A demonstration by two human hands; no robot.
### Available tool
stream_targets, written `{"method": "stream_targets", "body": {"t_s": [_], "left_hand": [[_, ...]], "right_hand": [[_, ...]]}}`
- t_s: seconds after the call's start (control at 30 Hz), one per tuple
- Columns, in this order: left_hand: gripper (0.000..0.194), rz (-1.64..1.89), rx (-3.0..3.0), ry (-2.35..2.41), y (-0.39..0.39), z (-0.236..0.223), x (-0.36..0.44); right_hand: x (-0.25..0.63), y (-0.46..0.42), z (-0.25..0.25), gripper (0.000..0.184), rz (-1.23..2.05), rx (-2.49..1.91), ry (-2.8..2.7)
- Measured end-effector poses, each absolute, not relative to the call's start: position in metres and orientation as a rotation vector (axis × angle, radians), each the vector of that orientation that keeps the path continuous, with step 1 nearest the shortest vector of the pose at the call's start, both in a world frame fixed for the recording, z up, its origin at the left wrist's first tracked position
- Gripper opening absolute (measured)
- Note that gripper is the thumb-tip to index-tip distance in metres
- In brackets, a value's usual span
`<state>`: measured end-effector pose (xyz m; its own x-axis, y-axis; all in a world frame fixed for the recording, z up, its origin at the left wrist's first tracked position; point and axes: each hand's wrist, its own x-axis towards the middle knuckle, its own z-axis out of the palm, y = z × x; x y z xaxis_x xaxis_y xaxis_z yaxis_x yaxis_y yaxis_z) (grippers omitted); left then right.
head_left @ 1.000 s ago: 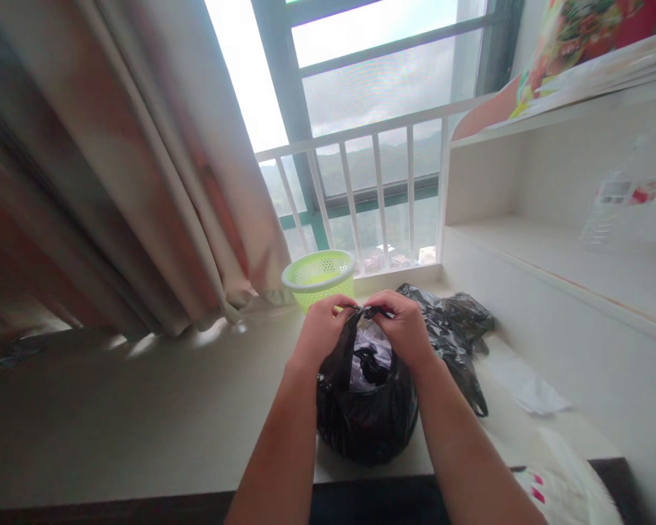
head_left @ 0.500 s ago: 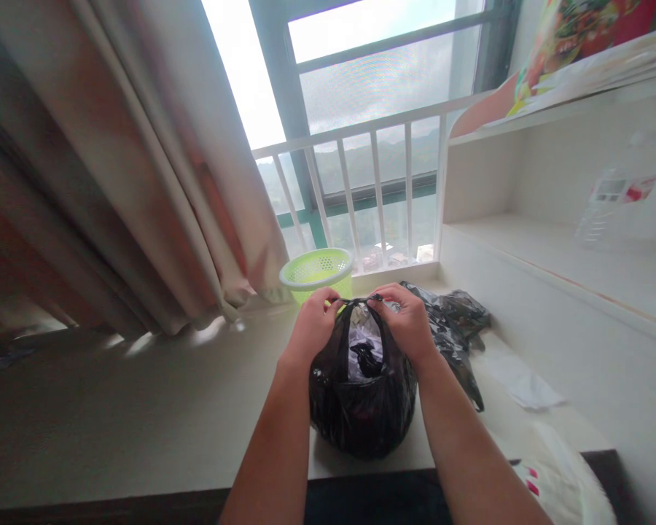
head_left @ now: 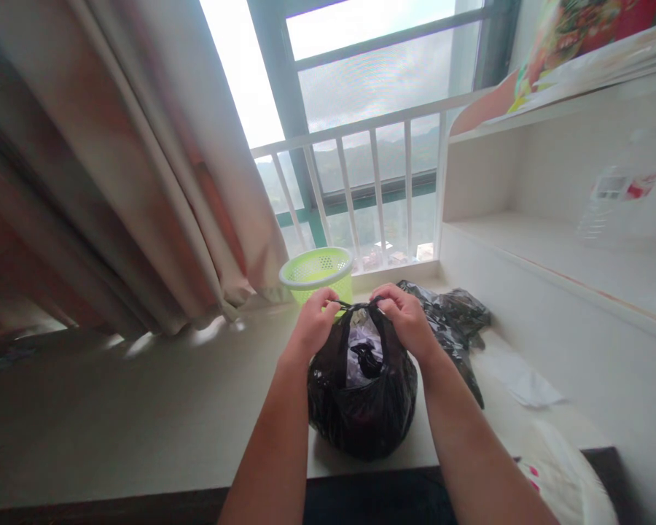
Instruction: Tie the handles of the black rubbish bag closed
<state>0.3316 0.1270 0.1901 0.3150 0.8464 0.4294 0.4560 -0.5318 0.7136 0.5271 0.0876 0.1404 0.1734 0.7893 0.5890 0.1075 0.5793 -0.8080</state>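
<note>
While both forearms reach in from the near edge, the bag (head_left: 364,419), black and rounded, sits on the counter (head_left: 169,408) right between them, its top drawn up to the fingers. The left hand (head_left: 313,324) pinches one end of the gathered plastic between thumb and fingers, and the right hand (head_left: 407,321) pinches the other, so a thin black strand runs from one to the other. The bag's body hangs just below and nearer than both hands, resting on the counter. Through the gap under the strand I can see something pale and crumpled, with a black scrap on it.

A second ago the hands were closer together, with the plastic bunched up between their fingertips; now they stand a little apart and the ends are drawn out. Against half a second ago little differs: the strand dips slightly more in the middle, and the right fingers look more curled.

Just beyond the left hand is a green basket (head_left: 302,294), close to the curtain (head_left: 158,182) on the left and the window (head_left: 383,80) behind. Past the right hand lies a second bag (head_left: 459,313), also black and crumpled, with white paper (head_left: 525,379) near it.
</note>
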Motion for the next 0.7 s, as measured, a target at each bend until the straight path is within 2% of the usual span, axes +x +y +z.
{"method": "stream_targets", "body": {"t_s": [0.7], "left_hand": [[0.017,1.107,2.172,1.163,0.127,0.186,0.334]], "right_hand": [[0.526,0.076,0.150,0.023,0.725,-0.709,-1.308]]}}
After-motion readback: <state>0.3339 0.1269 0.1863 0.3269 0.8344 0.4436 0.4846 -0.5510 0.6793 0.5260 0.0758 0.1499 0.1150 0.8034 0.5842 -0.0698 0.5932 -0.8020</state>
